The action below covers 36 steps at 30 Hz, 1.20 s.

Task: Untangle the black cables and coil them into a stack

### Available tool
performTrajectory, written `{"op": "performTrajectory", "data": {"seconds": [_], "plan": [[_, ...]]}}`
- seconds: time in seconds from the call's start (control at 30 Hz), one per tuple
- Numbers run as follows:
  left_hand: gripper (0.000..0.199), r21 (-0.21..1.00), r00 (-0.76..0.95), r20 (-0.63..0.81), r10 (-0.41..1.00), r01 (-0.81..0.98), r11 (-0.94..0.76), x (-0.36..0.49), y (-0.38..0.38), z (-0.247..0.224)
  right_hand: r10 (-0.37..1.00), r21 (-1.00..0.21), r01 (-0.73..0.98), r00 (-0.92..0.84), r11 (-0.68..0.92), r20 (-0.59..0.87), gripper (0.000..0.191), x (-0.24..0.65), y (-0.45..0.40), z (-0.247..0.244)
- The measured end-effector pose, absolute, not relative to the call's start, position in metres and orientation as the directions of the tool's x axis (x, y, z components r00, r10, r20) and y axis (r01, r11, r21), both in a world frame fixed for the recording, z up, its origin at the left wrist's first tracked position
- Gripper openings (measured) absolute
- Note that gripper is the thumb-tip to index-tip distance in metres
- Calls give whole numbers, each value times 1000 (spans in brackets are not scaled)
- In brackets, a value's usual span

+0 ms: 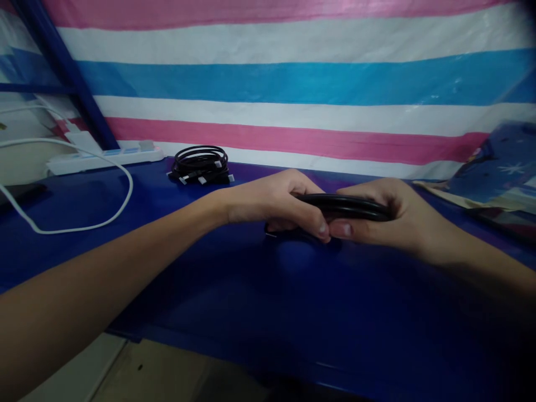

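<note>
A coiled black cable (349, 205) is held between my two hands, just above the blue table. My left hand (288, 204) wraps round the coil's left side, thumb pointing right. On the right side my right hand (383, 215) grips the same coil, its thumb tip close to the left thumb. A dark end with a thin bright edge, perhaps a connector, pokes out under my left hand. Most of the coil's lower part is hidden by my fingers. Farther back on the table lies a pile of coiled black cables (201, 162) with several metal plugs.
A white power strip (106, 160) with a plugged-in white charger (84, 139) sits at the back left. Its white cable (128, 192) loops over the blue table (259, 312). A striped sheet (285, 84) hangs behind. Papers and a blue patterned item (494, 162) are at the right.
</note>
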<state>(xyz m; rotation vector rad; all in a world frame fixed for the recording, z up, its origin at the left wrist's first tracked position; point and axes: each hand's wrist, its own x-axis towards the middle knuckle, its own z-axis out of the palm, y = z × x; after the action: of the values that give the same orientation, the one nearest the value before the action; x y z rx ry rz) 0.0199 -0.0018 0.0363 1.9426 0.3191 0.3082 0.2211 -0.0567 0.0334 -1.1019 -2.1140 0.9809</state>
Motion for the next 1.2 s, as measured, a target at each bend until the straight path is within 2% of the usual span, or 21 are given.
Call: {"op": "performTrajectory", "data": {"seconds": [0.17,0.47,0.87,1.2], "plan": [[16,920,929,64,365,86,-381,20,-3,37,841,-808,439,-528,392,122,26,223,-55,33],[22,901,930,44,365,121,-416,21,-2,37,842,-832,412,-527,371,114,39,222,-58,34],[25,890,922,30,385,150,-430,20,-2,38,842,-831,408,-524,378,125,35,221,-58,34],[19,898,929,41,368,127,-421,21,-1,38,853,-807,454,-509,376,111,28,221,-57,33]]}}
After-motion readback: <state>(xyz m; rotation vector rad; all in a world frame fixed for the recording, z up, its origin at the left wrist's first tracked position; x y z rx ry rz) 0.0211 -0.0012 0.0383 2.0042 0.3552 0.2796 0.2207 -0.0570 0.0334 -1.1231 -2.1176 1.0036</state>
